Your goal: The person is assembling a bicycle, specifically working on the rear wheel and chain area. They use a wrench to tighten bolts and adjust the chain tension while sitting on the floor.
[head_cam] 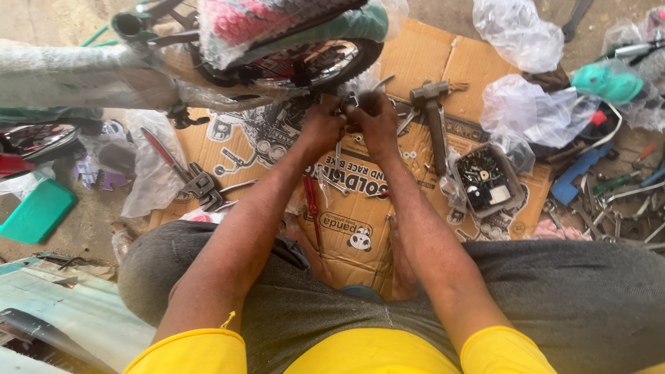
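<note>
The small bicycle [228, 41], still partly wrapped in plastic, stands above a flattened cardboard sheet [429, 55] on the floor, its wheel [312, 66] just beyond the person's hands. It looks to rest on little support, so a hard pull at the fitting could tip or roll it onto the loose tools.

Both forearms reach straight forward from the squatting body, between the knees, and meet close under the wheel. The left hand [323, 128] and the right hand [377, 125] are curled tight, knuckles up and touching, and each grip is closed around a small metal part [348, 104] at the wheel's lower edge. What the part is cannot be told; the fingers hide most of it.

A hammer [435, 118] lies just right of the hands, pliers [201, 187] to the left, and a spanner [332, 181] beneath the wrists. Washers [410, 154] lie scattered on the cardboard. A slip of the grip could send the small part among them, where it would be hard to find.
</note>
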{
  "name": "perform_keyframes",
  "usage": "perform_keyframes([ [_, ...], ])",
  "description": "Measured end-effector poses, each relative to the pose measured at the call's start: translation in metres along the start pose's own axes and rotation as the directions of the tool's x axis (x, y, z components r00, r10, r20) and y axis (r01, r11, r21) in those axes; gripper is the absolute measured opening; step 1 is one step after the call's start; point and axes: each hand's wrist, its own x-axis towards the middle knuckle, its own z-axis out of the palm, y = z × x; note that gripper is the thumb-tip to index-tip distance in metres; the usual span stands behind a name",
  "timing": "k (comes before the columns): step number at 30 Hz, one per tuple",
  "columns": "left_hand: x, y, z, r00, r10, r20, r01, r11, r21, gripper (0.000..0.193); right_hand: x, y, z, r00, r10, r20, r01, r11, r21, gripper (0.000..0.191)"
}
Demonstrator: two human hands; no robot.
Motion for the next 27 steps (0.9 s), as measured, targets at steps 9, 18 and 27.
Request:
perform_keyframes([
  [9,-0.003,0.014,0.008,0.995,-0.098,-0.005,0.097,0.991,-0.089,0.034,0.015,0.002,-0.002,0.938,0.133,-0.32,-0.038,0.957,0.286,0.023],
  [18,-0.015,0.009,0.018,0.984,-0.156,0.088,0.143,0.979,0.143,0.035,0.046,-0.008,-0.038,0.927,0.078,-0.367,0.093,0.9,0.426,0.031],
  [27,0.021,-0.052,-0.017,0.923,0.352,-0.158,-0.161,0.722,0.673,0.026,0.03,0.016,0.0,0.943,0.333,-0.002,-0.26,0.741,0.619,0.035],
])
